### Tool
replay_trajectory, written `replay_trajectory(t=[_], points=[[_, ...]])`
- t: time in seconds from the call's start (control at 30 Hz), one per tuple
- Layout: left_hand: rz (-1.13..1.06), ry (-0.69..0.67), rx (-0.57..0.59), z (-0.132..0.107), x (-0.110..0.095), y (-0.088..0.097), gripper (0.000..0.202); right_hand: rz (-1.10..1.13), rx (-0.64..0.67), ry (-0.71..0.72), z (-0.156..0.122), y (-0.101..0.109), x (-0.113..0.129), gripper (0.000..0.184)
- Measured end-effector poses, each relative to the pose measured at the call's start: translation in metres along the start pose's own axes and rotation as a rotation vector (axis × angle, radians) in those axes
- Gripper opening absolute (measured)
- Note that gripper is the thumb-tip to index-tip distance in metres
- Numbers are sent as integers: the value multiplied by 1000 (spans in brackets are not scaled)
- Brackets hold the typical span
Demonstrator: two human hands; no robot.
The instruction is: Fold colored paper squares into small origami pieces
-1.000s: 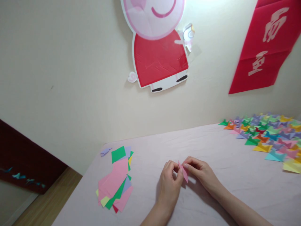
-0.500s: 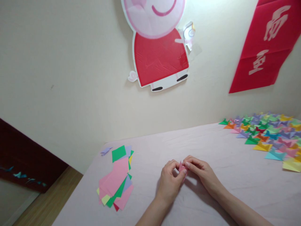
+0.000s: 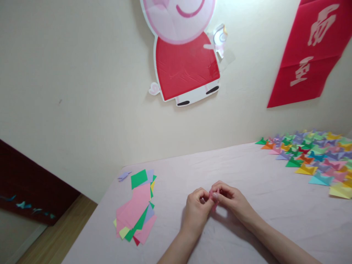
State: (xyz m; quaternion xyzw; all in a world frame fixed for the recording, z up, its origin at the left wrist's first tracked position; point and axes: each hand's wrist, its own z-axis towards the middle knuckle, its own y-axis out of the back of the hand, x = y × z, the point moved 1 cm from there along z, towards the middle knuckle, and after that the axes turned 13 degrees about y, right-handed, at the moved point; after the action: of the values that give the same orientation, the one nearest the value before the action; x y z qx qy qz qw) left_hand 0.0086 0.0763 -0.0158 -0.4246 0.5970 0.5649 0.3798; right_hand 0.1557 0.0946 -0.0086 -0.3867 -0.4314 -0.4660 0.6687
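Near the middle front of the table, my left hand and my right hand meet over a small piece of folded pink paper. Both hands are closed, each pinching the paper between thumb and fingers. Most of the paper is hidden behind the fingertips, so its exact shape is unclear. To the left lies a loose pile of coloured paper sheets, mostly pink and green. Rows of folded paper figures in many colours stand at the far right.
A small purple folded paper lies at the table's back left corner. The pale tablecloth reaches the wall, where a cartoon pig cutout and a red banner hang. Wooden floor shows beyond the table's left edge.
My right hand has moved slightly left and closed in on the pink paper, its fingertips now against those of my left hand. Less of the paper shows than before.
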Motion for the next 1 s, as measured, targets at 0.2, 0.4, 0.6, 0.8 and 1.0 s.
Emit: replay_trajectory(t=[0.2, 0.4, 0.6, 0.8, 1.0], points=[[2, -42, 17, -3, -8, 2, 19, 15, -67, -30, 1, 0, 3, 38], [-33, -63, -21, -6, -14, 3, 27, 102, -34, -72, 1, 0, 1, 37], [-10, -36, -25, -6, -11, 2, 16, 53, -69, -21, 2, 0, 4, 38], [-56, -59, -107, -7, -19, 7, 3, 59, -120, -33, 2, -2, 4, 40], [-78, -128, -87, -4, -27, 13, 2, -36, -119, 7, 0, -2, 0, 39]])
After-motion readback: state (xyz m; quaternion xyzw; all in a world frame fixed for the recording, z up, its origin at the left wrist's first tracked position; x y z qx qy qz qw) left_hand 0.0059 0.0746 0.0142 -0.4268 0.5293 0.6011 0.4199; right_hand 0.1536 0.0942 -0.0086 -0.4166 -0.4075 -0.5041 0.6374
